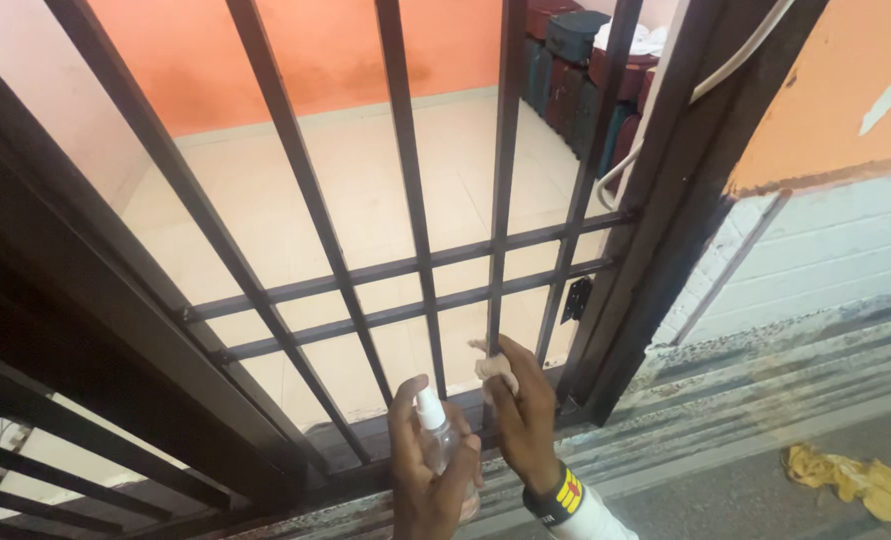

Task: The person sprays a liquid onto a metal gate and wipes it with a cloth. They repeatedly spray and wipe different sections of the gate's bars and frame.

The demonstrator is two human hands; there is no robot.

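- Spray bottle (435, 440): lower part hidden inside the left hand (427, 480), fingers wrapped round it.
- Right hand (525, 415) pinches a small cloth (493, 367) against a gate bar (497, 300).

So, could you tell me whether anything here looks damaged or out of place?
Yes. A crumpled yellow rag lies loose on the ground at lower right. On the orange wall, a patch of paint has flaked off, and its lower edge is ragged.
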